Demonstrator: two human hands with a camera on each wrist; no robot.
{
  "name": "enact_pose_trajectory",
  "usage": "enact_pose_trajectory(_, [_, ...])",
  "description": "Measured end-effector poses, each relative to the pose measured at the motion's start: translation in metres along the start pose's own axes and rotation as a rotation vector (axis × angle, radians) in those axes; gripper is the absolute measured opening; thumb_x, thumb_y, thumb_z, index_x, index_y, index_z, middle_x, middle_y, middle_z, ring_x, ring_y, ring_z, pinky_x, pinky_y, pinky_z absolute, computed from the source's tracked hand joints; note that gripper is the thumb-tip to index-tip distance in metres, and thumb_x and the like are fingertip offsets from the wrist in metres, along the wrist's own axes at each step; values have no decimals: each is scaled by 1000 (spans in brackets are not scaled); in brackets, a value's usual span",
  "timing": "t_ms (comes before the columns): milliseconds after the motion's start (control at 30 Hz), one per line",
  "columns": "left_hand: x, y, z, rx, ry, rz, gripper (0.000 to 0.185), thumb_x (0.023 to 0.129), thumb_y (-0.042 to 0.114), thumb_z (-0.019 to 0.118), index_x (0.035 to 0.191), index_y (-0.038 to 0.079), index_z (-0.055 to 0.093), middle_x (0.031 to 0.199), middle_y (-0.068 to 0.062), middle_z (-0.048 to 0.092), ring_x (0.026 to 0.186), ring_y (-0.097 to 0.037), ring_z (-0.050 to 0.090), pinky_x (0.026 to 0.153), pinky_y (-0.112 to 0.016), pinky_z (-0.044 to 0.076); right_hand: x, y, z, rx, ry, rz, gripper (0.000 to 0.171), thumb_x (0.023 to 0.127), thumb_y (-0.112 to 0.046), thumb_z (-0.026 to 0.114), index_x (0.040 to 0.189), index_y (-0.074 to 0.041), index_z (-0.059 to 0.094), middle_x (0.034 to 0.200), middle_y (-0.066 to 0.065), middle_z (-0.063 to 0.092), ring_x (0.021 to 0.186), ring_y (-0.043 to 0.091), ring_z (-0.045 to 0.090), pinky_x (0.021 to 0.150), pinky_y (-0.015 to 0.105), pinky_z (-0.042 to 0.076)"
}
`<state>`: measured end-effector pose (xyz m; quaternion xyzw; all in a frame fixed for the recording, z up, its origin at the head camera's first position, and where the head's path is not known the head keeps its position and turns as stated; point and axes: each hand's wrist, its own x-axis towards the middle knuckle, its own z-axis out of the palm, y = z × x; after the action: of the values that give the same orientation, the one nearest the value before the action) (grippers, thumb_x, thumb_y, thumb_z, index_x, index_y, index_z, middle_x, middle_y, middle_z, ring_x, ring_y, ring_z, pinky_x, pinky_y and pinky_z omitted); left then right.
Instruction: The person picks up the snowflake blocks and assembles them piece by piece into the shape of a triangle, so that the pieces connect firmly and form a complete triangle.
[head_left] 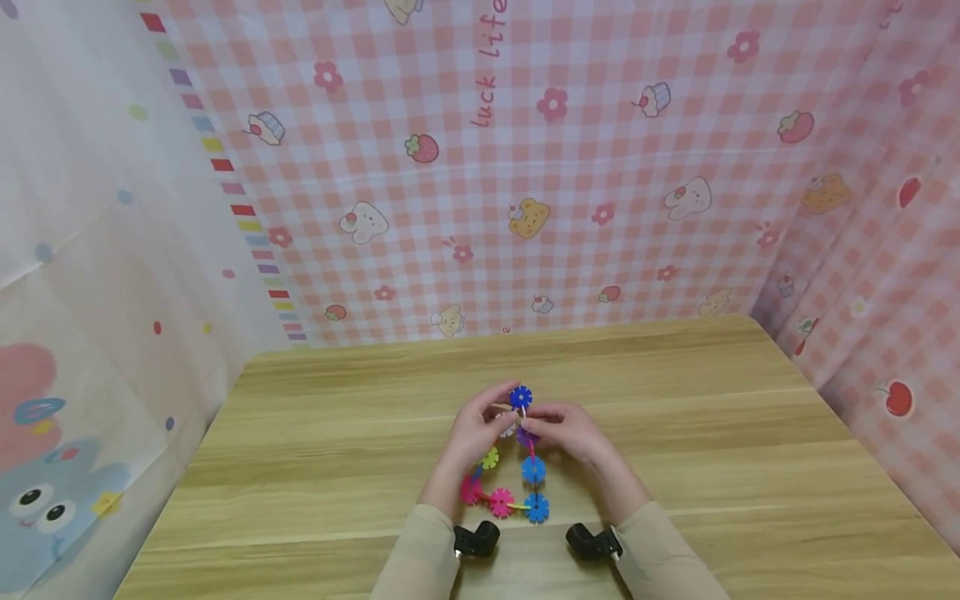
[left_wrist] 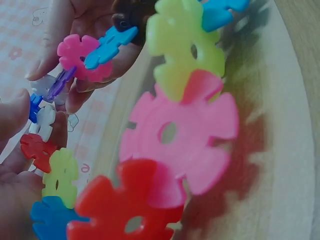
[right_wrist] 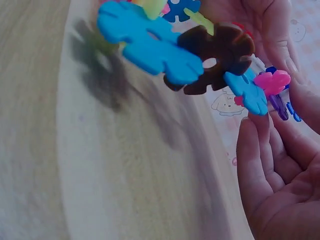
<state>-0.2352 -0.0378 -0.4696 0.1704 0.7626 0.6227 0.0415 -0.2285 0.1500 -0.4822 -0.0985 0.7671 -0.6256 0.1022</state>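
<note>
A loop of flower-shaped plastic interlocking discs hangs between the hands. My left hand (head_left: 476,429) pinches it near a dark blue disc (head_left: 521,396) and a white disc (left_wrist: 46,122). From the other side my right hand (head_left: 570,431) pinches the loop near a purple disc (left_wrist: 61,84) and a whitish disc partly covered by fingers. Lower down the loop are light blue (head_left: 533,470), pink (head_left: 502,502) and yellow-green (head_left: 490,457) discs. The right wrist view also has a brown disc (right_wrist: 215,57), and the left wrist view a red disc (left_wrist: 125,205). Fingers hide the exact join.
The loop is over a wood-grain table (head_left: 337,433). A pink checked cloth (head_left: 480,183) hangs behind it, with more cloth at both sides. Black cameras (head_left: 477,540) are strapped at the wrists.
</note>
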Motion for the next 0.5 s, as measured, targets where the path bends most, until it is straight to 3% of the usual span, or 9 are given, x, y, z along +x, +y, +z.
enact_pose_trajectory(500, [0, -5, 1, 59, 4, -40, 42, 92, 2, 66, 134, 7, 62, 111, -14, 68, 88, -18, 62, 75, -29, 53, -3, 8, 10, 33, 72, -29, 31, 94, -8, 66, 113, 16, 63, 100, 21, 71, 79, 12, 66, 75, 28, 56])
